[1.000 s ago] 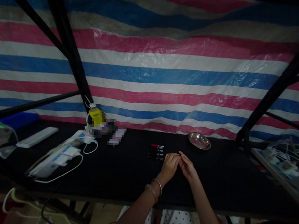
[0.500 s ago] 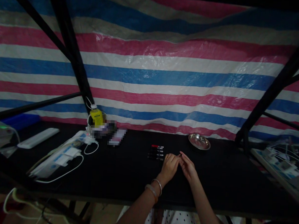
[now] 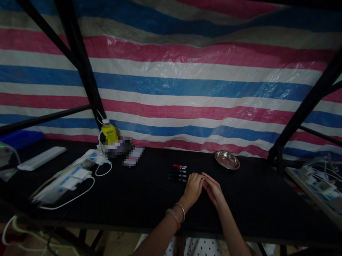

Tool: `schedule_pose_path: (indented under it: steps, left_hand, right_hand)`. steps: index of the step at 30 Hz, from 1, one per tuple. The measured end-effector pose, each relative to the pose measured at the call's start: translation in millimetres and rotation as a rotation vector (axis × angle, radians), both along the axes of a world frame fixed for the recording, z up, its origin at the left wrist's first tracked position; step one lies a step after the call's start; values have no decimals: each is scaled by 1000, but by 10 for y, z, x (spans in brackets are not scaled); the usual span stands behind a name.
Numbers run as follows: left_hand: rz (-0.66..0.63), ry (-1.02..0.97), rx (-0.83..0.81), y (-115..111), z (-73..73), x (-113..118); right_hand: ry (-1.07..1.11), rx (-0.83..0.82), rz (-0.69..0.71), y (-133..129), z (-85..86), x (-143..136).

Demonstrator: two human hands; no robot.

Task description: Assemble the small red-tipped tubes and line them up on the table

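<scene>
My left hand (image 3: 194, 186), with two bangles at the wrist, is closed, its fingertips meeting those of my right hand (image 3: 213, 189) above the dark table. My right hand is curled inward with its fingers pressed together. Whatever lies between the fingers is hidden. Just left of my left hand, several slim marker-like pens lie side by side in a column: a red pen (image 3: 179, 166) at the far end and black pens (image 3: 178, 176) nearer me. Behind my right hand stands a shallow round metal dish (image 3: 227, 160).
On the left are a power strip (image 3: 69, 178) with white cables, a white bar (image 3: 42, 158), a yellow bottle (image 3: 109, 132) and a blurred phone-like item (image 3: 134, 156). Another power strip (image 3: 318, 191) lies right. Black frame posts (image 3: 77, 56) and a striped sheet (image 3: 189, 87) enclose the table.
My hands stay together, with fingers shifted slightly. A small dark bit seen between the fingertips before is now hidden. The whole view has moved a little.
</scene>
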State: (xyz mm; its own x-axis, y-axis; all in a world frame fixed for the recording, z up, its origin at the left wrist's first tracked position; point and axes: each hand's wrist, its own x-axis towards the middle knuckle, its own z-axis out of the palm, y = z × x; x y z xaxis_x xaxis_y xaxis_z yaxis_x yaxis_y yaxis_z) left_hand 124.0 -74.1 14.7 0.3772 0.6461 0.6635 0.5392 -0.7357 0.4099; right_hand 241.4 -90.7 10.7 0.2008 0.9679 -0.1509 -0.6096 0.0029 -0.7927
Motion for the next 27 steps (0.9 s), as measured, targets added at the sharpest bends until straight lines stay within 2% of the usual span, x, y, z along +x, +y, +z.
schedule_pose_path:
  steps: [6,9,15,20,23,27]
  left_hand:
    - [-14,10,-90,0,15,-1]
    - [26,54,-105,2,18,1]
    - [210,133,-125,30,2,26]
    - [230,153,-148,3,5,16]
    - [252,103,-173,36,81,-127]
    - [485,38,-324,267,232,-526]
  right_hand:
    - [-32,-19,-27,10,-14,-16]
    - [-20,-37,-134,57,-87,38]
    - [-25,5,-447,109,-215,142]
    - [-107,3,-501,76,-179,76]
    - [-157,15,-516,69,-145,37]
    - [-233,17,-558,107,-124,-15]
